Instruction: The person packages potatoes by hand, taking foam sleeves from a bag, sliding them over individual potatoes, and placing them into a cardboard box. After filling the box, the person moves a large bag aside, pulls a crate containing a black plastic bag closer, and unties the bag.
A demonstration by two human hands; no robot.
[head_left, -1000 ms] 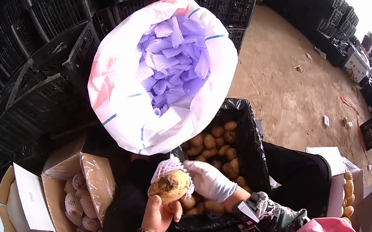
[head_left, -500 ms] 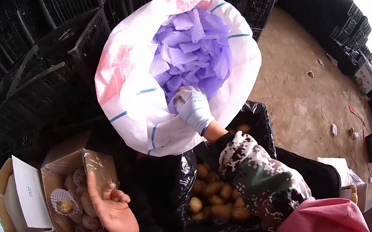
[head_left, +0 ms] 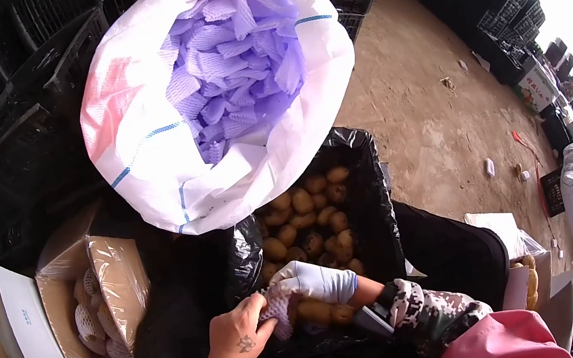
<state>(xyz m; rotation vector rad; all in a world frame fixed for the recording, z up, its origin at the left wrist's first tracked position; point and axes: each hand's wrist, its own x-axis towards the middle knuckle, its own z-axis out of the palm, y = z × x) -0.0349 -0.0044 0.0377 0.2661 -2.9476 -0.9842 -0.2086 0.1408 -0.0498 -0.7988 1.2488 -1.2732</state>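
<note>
My left hand (head_left: 233, 337), bare and with a small tattoo, pinches a purple foam net sleeve (head_left: 279, 317) between thumb and fingers. From the other side, my right hand (head_left: 313, 281), in a pale glove, closes its fingers on the same sleeve. Whether a potato is inside the sleeve is hidden. Both hands are over the near part of a crate lined with black plastic (head_left: 365, 143). Loose potatoes (head_left: 304, 218) fill it, and others (head_left: 324, 312) show just below my right hand. Behind it stands a white woven sack (head_left: 285, 171) holding many purple foam nets (head_left: 229, 60).
On the left, a cardboard box (head_left: 116, 272) holds potatoes in foam nets (head_left: 89, 326), beside a white carton (head_left: 30, 320). Black plastic crates (head_left: 10, 157) are stacked behind. Small litter dots the dirt floor (head_left: 419, 111). More boxes (head_left: 536, 82) line the right side.
My right hand has come out of the sack toward me with a foam net. My left hand, spread open before, has moved right and closed on it. The view has shifted.
</note>
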